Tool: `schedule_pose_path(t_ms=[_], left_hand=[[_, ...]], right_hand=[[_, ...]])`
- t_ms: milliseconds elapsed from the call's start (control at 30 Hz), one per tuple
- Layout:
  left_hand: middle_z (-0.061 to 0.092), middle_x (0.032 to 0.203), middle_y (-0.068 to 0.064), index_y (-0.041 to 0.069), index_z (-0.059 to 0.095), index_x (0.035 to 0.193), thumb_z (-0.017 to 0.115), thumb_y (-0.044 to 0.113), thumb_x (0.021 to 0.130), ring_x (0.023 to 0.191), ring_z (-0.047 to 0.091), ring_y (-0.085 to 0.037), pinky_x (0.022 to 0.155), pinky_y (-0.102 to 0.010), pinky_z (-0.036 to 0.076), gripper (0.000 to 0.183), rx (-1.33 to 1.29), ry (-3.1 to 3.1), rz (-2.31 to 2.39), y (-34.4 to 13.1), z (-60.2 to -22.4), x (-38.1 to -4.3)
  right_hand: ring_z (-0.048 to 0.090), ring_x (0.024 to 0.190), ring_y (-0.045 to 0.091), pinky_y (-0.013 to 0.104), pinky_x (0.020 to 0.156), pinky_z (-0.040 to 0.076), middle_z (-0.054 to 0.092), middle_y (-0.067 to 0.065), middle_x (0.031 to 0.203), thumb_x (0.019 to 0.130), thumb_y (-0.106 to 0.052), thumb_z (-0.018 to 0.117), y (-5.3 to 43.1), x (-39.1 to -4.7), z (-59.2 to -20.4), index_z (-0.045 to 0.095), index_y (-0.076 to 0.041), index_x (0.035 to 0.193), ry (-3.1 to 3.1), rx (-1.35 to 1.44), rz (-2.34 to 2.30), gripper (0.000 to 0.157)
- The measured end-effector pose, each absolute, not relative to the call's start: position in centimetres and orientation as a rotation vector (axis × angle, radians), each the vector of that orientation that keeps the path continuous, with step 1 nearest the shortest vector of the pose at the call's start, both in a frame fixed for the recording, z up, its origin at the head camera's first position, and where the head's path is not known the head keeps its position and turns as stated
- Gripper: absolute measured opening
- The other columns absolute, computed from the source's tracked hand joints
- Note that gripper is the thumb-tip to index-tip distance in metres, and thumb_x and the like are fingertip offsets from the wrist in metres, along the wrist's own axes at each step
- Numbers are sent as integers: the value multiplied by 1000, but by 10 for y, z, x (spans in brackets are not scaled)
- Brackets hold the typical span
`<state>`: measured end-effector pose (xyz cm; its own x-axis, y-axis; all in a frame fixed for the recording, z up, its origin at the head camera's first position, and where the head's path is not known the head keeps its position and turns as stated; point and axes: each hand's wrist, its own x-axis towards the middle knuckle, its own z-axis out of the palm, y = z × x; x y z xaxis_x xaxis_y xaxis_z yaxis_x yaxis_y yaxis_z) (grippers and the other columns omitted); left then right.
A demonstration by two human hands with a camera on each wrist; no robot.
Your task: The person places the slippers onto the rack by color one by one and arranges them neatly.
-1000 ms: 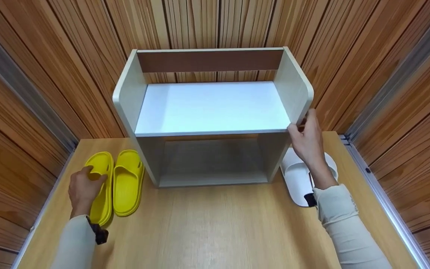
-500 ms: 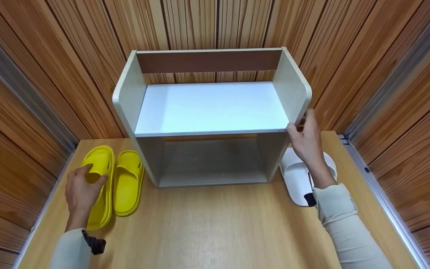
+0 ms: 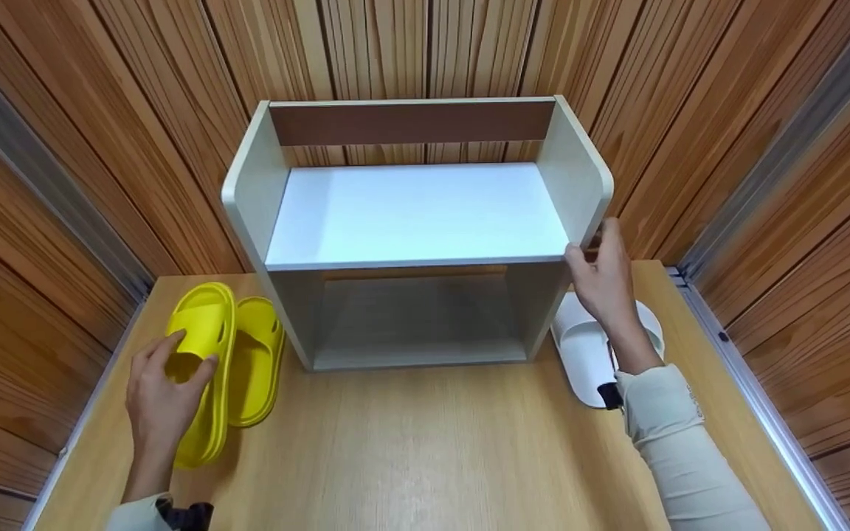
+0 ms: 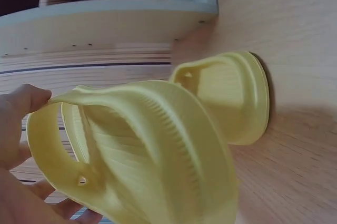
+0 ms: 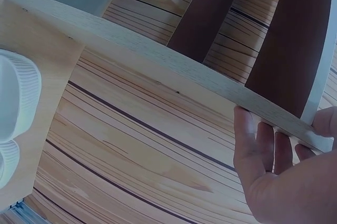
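My left hand (image 3: 159, 402) grips a yellow slipper (image 3: 217, 413) by its strap, thumb on one side and fingers on the other. The slipper is raised and partly overlaps its mate, a second yellow slipper (image 3: 254, 380) lying on the wooden surface. In the left wrist view, the held slipper (image 4: 158, 139) fills the foreground, heel toward the camera's right. My right hand (image 3: 606, 287) holds the right side panel of a two-tier shelf (image 3: 417, 217); the right wrist view has the thumb at the panel edge (image 5: 152, 63) and fingers along its outer face.
White slippers (image 3: 584, 358) lie right of the shelf, partly hidden by my right forearm. Wood-panelled walls (image 3: 381, 51) stand behind and at both sides. Metal rails (image 3: 772, 398) edge the wooden surface (image 3: 425, 442).
My left hand has lifted the outer yellow slipper off the surface and drawn it slightly toward me, now overlapping its mate. My right hand keeps its hold on the shelf.
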<state>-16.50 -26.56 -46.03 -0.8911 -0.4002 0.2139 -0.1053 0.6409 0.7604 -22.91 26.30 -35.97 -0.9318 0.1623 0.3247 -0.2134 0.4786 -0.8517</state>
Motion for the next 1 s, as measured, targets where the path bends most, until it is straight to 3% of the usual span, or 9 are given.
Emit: schedule_pose_path(t_ms=[533,1000], left_hand=[[45,146,-23,2,61,137,84,16,82,126,48,-48,97,-69,44,61,223,-2366,-1079,-249,-436,-128],[47,144,-20,2,64,134,86,10,80,125,48,-42,97,-69,44,59,95,-2369,-1087,-231,-421,-103]], right_hand=[[50,121,35,57,104,45,43,21,143,101,-20,50,263,-228,-362,31,-3,147,-2376,15,1424,53],[50,119,37,61,103,44,44,23,138,101,-17,48,263,-230,-362,33,2,143,-2355,64,1435,49]])
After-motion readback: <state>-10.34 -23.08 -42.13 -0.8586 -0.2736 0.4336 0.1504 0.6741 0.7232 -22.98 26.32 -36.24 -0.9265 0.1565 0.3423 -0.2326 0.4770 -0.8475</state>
